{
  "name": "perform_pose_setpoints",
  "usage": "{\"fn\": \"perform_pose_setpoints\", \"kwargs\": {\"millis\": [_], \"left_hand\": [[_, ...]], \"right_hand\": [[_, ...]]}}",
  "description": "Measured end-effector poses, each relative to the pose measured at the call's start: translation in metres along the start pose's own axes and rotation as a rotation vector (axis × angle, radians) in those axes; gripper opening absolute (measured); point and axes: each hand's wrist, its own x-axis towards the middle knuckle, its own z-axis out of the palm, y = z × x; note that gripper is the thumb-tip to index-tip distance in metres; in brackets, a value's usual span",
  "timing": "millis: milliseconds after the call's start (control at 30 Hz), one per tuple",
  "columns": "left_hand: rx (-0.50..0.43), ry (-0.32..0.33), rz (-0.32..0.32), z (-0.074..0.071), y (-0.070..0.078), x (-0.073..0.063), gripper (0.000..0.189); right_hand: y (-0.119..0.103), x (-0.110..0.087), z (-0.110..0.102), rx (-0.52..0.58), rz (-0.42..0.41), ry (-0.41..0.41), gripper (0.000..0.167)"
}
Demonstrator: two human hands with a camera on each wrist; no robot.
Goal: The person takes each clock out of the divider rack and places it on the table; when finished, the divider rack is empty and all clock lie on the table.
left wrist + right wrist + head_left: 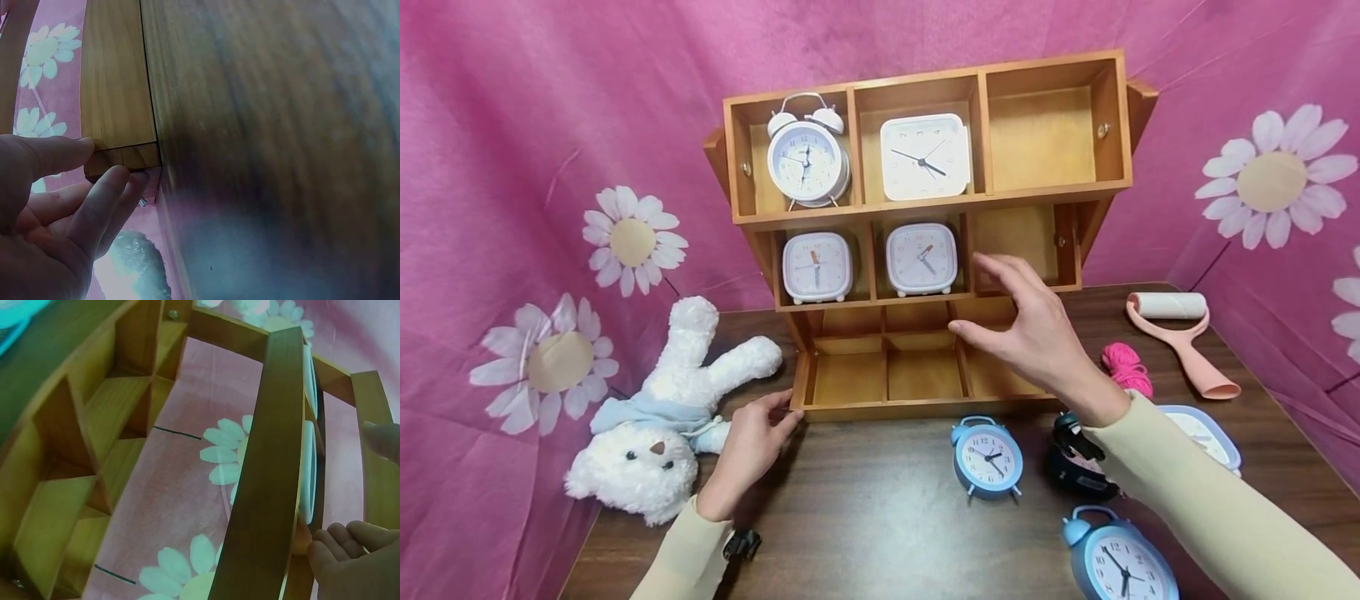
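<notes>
A three-tier wooden shelf (917, 410) stands at the back of the table. My left hand (748, 450) holds its bottom left front corner; in the left wrist view the thumb and fingers pinch the wooden corner (122, 159). My right hand (1037, 333) is raised before the middle tier, thumb and fingers spread around nothing, beside the right rounded white clock (922, 258). Another rounded white clock (817, 267) sits left of that one. On the top tier are a white twin-bell alarm clock (807, 162) and a white square clock (923, 158), which lies turned sideways.
Two blue alarm clocks, one upright (988, 457) and one nearer (1123, 567), are in front. A white teddy bear (655, 450) lies left. At right are pink yarn (1126, 371), a lint roller (1183, 333), a black item (1075, 467) and a blue-rimmed white object (1213, 433) partly behind my forearm.
</notes>
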Motion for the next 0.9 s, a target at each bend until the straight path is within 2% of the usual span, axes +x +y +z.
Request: {"fn": "perform_pose_setpoints", "kwargs": {"millis": [67,200,300,433,533,633,767,867,900], "left_hand": [[-0.004,0.002,0.007,0.000,-0.001,0.000,0.038],[-0.030,0.042,0.090,0.005,-0.014,0.001,0.036],[-0.036,0.056,0.120,0.006,-0.016,0.001,0.036],[-0.014,0.028,0.061,0.003,-0.004,-0.001,0.037],[0.001,0.013,0.029,0.002,-0.002,-0.001,0.038],[0.011,0.011,0.024,0.001,0.000,-0.001,0.038],[0.015,0.009,0.016,0.001,0.001,-0.001,0.038],[0.007,0.003,0.002,0.001,0.000,-0.001,0.039],[0.005,0.003,0.005,0.001,-0.001,-0.001,0.039]], "right_hand": [[-0.001,0.007,0.003,0.007,0.008,0.005,0.086],[-0.006,0.022,0.010,0.005,0.013,0.003,0.087],[-0.008,0.031,0.014,-0.004,0.007,0.007,0.087],[-0.010,0.040,0.021,-0.016,-0.001,0.004,0.090],[-0.010,0.043,0.025,-0.020,-0.016,0.002,0.094],[-0.007,0.046,0.029,-0.022,-0.032,0.007,0.096],[0.011,0.055,0.040,-0.068,-0.036,0.006,0.101],[0.008,0.061,0.042,-0.072,-0.019,-0.038,0.105],[0.001,0.062,0.040,-0.061,-0.010,-0.062,0.105]]}}
